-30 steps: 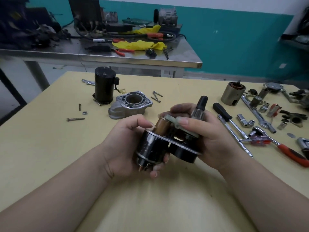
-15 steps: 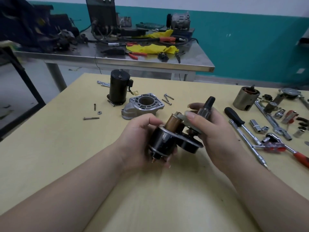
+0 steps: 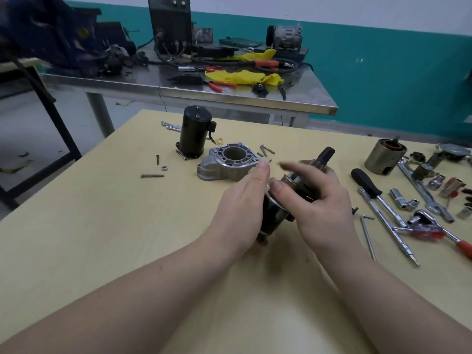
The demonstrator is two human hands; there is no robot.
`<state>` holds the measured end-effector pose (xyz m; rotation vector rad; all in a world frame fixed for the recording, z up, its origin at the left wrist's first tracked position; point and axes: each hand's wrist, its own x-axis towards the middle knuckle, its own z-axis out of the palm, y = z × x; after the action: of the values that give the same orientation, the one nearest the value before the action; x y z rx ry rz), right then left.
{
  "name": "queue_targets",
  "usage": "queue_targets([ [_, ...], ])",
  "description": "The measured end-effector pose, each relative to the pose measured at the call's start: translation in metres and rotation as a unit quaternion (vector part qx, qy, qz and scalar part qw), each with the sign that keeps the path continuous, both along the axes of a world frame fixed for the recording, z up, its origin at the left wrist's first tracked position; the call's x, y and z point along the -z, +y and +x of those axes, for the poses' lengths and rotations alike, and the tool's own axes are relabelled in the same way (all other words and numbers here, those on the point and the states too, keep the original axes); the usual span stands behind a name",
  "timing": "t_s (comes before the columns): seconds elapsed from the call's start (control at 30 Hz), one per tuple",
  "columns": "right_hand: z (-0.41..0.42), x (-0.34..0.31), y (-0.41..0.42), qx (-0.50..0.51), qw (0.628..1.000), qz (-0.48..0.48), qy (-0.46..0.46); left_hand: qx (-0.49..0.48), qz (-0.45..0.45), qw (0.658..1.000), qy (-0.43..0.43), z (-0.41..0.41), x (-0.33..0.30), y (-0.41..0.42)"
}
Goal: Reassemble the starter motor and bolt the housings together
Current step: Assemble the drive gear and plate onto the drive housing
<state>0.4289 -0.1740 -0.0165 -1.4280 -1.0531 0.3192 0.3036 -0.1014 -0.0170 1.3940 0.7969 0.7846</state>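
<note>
Both hands hold the starter assembly just above the yellow table; it is a black and chrome body with a dark pinion shaft sticking up at the far end. My left hand cradles the body from the left, with fingertips showing under it and the thumb straight up. My right hand covers the top: the thumb presses on the front, fingers wrap behind the shaft, and one finger is motion-blurred. Most of the assembly is hidden. The aluminium nose housing and black motor cylinder stand behind, with loose bolts nearby.
A silver field housing, a black-handled screwdriver, a hex key, a ratchet, sockets and wrenches lie to the right. A nut and short bolts lie near the housing. A cluttered steel bench stands beyond.
My right hand has shifted over the top of the assembly and its fingers are moving. My left thumb has lifted off and now points straight up. The assembly sits lower and is more covered.
</note>
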Motion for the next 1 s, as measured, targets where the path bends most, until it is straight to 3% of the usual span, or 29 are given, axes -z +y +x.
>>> queue_targets([
  [0.23, -0.016, 0.000, -0.002, -0.016, 0.998, -0.029, -0.062, -0.080, 0.063, 0.994, 0.039, 0.003, 0.003, 0.005],
  [0.33, -0.010, -0.001, -0.005, -0.080, 0.991, -0.071, -0.078, -0.048, -0.013, 0.999, 0.006, -0.003, -0.002, 0.007],
  [0.43, -0.002, -0.004, -0.006, -0.130, 0.991, -0.032, 0.031, 0.015, -0.075, 0.996, -0.051, -0.009, -0.006, 0.011],
  [0.6, -0.005, 0.002, -0.002, -0.072, 0.980, 0.089, 0.161, 0.071, -0.106, 0.986, -0.110, -0.009, 0.000, 0.010],
  [0.67, -0.003, 0.002, -0.003, -0.066, 0.976, 0.072, 0.194, 0.089, -0.113, 0.982, -0.124, -0.009, 0.003, 0.011],
  [0.83, 0.011, -0.004, -0.008, -0.089, 0.982, 0.019, 0.163, 0.140, -0.143, 0.963, -0.180, -0.012, 0.006, 0.016],
  [1.0, 0.007, 0.002, -0.007, -0.186, 0.947, 0.001, 0.262, 0.194, -0.173, 0.945, -0.197, -0.013, 0.005, 0.017],
])
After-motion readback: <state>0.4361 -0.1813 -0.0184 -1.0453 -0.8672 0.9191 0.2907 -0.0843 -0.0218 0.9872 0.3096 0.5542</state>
